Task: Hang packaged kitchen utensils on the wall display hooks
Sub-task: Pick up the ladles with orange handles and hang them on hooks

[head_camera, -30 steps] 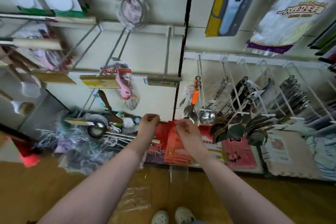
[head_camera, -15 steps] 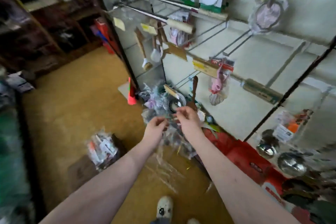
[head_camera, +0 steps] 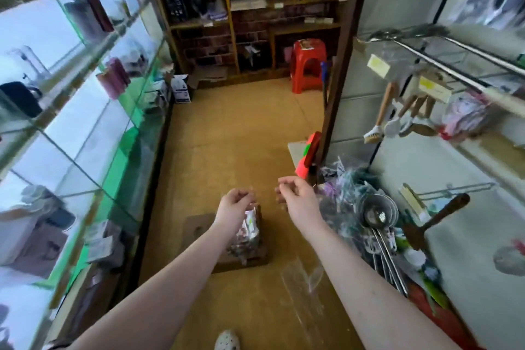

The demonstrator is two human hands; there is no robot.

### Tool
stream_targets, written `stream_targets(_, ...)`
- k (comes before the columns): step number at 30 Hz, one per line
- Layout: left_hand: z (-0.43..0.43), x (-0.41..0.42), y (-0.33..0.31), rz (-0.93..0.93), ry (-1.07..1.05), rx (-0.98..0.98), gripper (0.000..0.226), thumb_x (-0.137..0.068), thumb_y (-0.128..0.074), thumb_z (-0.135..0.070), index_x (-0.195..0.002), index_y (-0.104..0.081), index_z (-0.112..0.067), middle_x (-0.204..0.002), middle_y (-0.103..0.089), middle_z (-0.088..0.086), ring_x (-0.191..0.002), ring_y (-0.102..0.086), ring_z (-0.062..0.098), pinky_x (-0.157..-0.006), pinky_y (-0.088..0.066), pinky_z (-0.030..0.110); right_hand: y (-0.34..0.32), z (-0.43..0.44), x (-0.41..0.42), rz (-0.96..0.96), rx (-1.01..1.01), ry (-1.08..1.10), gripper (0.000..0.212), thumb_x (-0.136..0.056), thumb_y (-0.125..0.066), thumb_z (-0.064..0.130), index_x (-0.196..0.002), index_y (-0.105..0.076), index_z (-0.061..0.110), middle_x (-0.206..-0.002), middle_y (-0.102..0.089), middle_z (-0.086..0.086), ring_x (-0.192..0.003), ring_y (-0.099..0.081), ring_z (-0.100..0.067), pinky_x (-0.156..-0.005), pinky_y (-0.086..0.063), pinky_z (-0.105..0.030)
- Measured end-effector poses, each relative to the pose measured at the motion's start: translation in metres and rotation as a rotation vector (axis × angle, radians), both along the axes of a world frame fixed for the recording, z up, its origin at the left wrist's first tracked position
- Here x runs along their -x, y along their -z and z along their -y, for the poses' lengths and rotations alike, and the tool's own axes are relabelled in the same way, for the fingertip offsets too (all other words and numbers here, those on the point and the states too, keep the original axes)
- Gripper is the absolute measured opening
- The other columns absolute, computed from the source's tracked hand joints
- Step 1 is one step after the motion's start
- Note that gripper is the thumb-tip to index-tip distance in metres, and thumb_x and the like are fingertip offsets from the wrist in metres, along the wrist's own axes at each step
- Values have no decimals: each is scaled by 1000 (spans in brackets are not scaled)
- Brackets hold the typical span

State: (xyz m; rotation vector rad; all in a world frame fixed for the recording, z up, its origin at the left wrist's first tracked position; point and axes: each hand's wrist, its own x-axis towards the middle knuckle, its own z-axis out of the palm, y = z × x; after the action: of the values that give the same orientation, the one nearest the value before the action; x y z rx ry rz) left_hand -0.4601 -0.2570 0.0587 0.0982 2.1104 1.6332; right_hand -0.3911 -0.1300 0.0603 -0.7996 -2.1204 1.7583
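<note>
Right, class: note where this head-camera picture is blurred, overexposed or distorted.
Head view: the hanging brushes at right smear with motion blur; the glass shelves at left are washed out bright; the wide lens tilts and bows the shelf edges; the left hand and right hand at centre look fairly sharp.

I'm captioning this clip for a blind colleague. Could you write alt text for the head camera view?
The left hand and right hand, fingers curled, hover above a bag of packaged goods on cardboard on the floor. Hanging utensils line the right wall, glass cases stand left, a red stool beyond.
</note>
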Motion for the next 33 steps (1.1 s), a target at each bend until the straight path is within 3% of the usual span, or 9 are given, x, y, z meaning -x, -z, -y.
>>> stream_targets(3, 32, 54, 5, 31, -46, -15, 7, -95, -54, -12, -92, -60, -10, -90, -66, 9, -81, -63, 23, -79, -51, 40, 7, 26, 49, 38, -3, -26, 11, -97, -48, 20, -99, -57, 26, -103, -64, -1, -95, -61, -18, -88, -53, -37)
stream_targets(7, 71, 119, 11, 66, -111, -46, 11, -96, -52, -11, -101, -60, -5, -83, -65, 4, -71, -60, 13, -52, -48, 17, 22, 59, 106, 95, -5, -83, 9, -98, -48, 20, -99, -55, 26, -104, -63, -2, -96, -61, -20, -85, -52, -33)
stream_targets(9, 86, 145, 17, 94, -128, -43, 10, -97, -52, -13, -100, -59, -7, -86, -65, 4, -70, -61, 11, -48, -47, 14, 30, 72, 129, 127, 3, -89, 10, -98, -48, 20, -96, -55, 28, -104, -63, -2, -97, -61, -20, -86, -52, -34)
stream_targets(13, 104, 186, 36, 162, -178, -43, 9, -97, -51, -13, -92, -58, -10, -84, -64, 3, -68, -59, 11, -51, -47, 18, 53, 84, 164, 221, 24, -93, 9, -98, -48, 19, -99, -56, 24, -104, -63, -4, -93, -62, -22, -79, -51, -35)
stream_targets(16, 107, 210, 51, 222, -211, -41, 12, -98, -51, -15, -100, -58, -5, -86, -65, 3, -71, -60, 13, -56, -50, 21, 72, 84, 187, 279, 42, -99, 11, -98, -48, 21, -105, -56, 21, -103, -63, -3, -82, -62, -23, -68, -49, -33)
stream_targets(19, 103, 232, 70, 269, -232, -26, 14, -97, -54, -17, -103, -59, -6, -88, -67, 2, -75, -62, 14, -62, -51, 25, 95, 76, 211, 325, 60, -115, 12, -98, -49, 22, -106, -57, 22, -101, -64, -4, -79, -61, -29, -67, -49, -35)
stream_targets(23, 96, 258, 95, 286, -296, -15, 5, -93, -59, -14, -97, -58, -12, -92, -67, 8, -73, -63, 15, -67, -52, 29, 129, 60, 252, 372, 102, -158, 19, -97, -49, 16, -115, -57, 15, -93, -64, -9, -73, -51, -24, -65, -43, -36)
stream_targets(29, 87, 293, 142, 334, -361, 105, 12, -88, -65, -20, -96, -57, -22, -102, -68, 6, -93, -68, 24, -86, -55, 47, 189, 34, 309, 463, 128, -171, 23, -96, -50, 16, -119, -56, 14, -91, -62, -3, -73, -54, -25, -62, -44, -36)
stream_targets(33, 82, 317, 185, 376, -361, 164, 11, -89, -64, -20, -97, -57, -23, -103, -67, 5, -97, -66, 22, -87, -55, 43, 240, 22, 330, 557, 120, -163, 22, -96, -52, 19, -117, -57, 11, -88, -61, -5, -69, -54, -22, -64, -46, -36)
